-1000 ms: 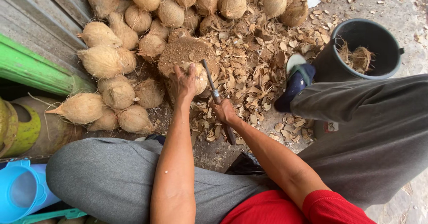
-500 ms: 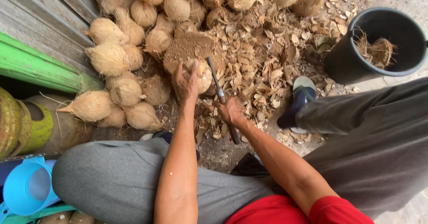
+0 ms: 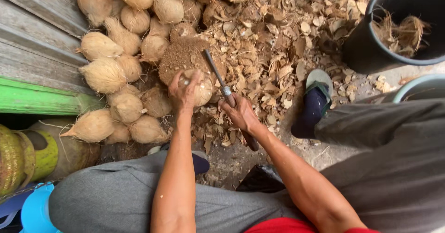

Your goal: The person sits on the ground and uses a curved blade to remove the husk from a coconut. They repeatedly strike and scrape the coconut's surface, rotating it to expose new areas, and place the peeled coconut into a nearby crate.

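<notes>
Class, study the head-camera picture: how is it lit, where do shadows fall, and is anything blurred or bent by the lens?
Head view: soft, even daylight with no glare; faint shadow under the left hand on the coconut; deep shade inside the black bucket. The knife in the right hand is sharp, not blurred. The wide lens bows the edges, stretching the grey trousers.

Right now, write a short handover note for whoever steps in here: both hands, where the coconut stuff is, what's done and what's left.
Left hand grips a pale, partly trimmed coconut on a brown fibre-covered chopping block.
Right hand holds a long metal-bladed knife, blade resting at the coconut's top.
Done: husk chips litter the ground; some fibre lies in the black round bucket.
Left: a pile of tan husked coconuts beside the block, and this one is unfinished.
</notes>
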